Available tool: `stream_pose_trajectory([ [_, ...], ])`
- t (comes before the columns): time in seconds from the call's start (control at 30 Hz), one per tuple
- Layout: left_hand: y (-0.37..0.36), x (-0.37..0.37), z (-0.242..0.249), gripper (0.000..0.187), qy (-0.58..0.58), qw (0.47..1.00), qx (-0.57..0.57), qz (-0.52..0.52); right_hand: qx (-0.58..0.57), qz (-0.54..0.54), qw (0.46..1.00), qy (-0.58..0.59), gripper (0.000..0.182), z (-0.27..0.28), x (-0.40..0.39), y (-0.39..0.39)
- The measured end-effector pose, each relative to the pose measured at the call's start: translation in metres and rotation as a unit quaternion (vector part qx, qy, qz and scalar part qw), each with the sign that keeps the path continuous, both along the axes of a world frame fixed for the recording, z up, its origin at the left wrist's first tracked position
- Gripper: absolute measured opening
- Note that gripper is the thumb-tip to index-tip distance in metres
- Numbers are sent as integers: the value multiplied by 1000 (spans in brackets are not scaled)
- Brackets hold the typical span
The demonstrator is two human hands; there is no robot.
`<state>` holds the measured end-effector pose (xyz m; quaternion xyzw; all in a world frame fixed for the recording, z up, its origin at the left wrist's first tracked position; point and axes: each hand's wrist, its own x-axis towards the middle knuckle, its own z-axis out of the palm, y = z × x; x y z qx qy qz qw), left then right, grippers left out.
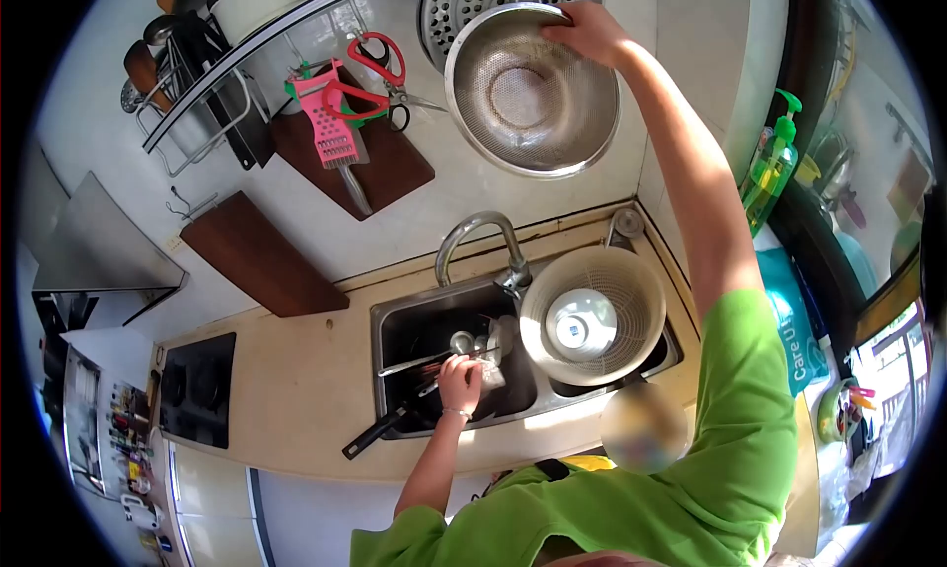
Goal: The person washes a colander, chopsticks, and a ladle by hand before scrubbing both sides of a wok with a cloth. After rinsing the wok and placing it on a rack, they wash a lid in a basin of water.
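Note:
My right hand (589, 36) reaches high up the wall, its fingers closed on the rim of a metal colander (533, 94). The colander overlaps a perforated steel steamer plate (464, 15) behind it. Down in the left sink basin (380, 320), my left hand (461, 385) is closed among utensils, beside a ladle (461, 342), some thin reddish sticks and a whitish item (491, 376); I cannot tell what it holds. A black-handled pan (370, 437) lies in the same basin. Over the right basin sits a cream plastic colander (636, 345) with a white bowl (582, 325) inside.
A curved faucet (483, 222) rises behind the sink. Red-handled scissors (375, 74), a pink grater (326, 123) and brown cutting boards (261, 256) hang along the wall. A green pump bottle (772, 173) stands at right. The black cooktop (197, 389) is left.

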<state>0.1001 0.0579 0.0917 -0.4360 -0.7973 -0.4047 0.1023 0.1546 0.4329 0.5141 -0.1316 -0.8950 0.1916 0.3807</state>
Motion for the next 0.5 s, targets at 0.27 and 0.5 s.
stream_pose_trajectory([
  [0.27, -15, -2, -6, 8, -12, 997, -25, 67, 70, 45, 996, -16, 23, 7, -30, 25],
  [0.5, -25, 0, -5, 10, -13, 992, -89, 92, 71, -35, 997, -2, 22, 14, -14, 22],
])
